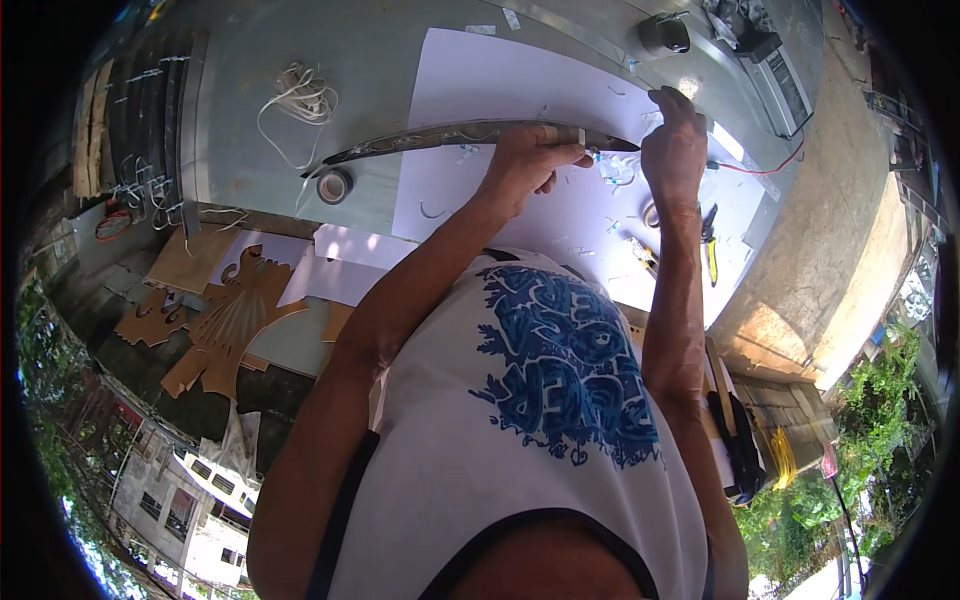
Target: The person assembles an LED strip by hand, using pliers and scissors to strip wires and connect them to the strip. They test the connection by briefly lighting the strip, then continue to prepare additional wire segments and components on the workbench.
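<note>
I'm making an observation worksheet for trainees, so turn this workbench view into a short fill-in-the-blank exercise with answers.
1. The person's left hand grasps a long dark strip whose outline is not straight but ____.
2. The roll of tape lies closest to the strip's ____ tip.
3. The coiled cord beyond that roll is coloured ____.
4. The plier-like tool just right of the right forearm has handles coloured ____.

Missing words: curved; left; white; yellow.

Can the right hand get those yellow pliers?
Probably yes: the pliers lie beside the right forearm, with nothing seeming to cover them; the right hand would just need to draw back.
</note>
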A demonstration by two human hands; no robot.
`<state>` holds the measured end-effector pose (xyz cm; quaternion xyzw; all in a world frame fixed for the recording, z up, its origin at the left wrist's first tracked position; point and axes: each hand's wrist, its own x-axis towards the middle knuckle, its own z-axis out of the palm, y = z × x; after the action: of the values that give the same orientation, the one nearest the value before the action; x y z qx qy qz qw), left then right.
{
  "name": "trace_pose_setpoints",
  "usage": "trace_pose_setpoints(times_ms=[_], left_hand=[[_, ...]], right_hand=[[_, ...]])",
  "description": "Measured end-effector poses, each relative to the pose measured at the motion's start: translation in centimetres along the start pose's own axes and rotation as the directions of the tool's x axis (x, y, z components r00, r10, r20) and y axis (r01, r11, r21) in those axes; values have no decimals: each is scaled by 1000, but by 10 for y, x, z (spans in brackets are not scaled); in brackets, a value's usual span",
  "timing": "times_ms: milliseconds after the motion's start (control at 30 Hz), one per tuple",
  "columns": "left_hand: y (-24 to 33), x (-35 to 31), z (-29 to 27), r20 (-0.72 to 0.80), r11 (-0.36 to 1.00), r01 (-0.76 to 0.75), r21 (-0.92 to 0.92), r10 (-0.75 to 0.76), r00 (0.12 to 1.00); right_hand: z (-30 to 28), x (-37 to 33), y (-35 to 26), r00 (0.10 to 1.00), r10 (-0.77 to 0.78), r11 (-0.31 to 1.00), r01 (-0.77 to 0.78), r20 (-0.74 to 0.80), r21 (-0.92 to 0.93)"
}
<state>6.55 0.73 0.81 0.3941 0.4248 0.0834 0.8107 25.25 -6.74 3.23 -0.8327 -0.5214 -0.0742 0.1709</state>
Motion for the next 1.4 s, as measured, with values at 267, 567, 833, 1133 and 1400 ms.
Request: trace_pose_setpoints(times_ms=[267,567,833,1133,1400], left_hand=[[1,1,-1,8,999,-46,-21,46,999],[-1,6,-1,12,996,-94,-5,94,995],[9,-4,4,10,972,-170,164,171,985],[-19,20,0,110,278,-544,792,811,575],[-14,39,5,252,99,-504,858,774,581]], right_hand=[[-38,-28,-45,930,-301,932,241,211,269],[-12,-25,-37,913,-394,916,380,107,128],[-9,-18,-34,902,-410,910,393,136,136],[-2,-19,-29,972,50,922,-133,228,365],[-10,-7,-9,793,319,678,-573,519,460]])
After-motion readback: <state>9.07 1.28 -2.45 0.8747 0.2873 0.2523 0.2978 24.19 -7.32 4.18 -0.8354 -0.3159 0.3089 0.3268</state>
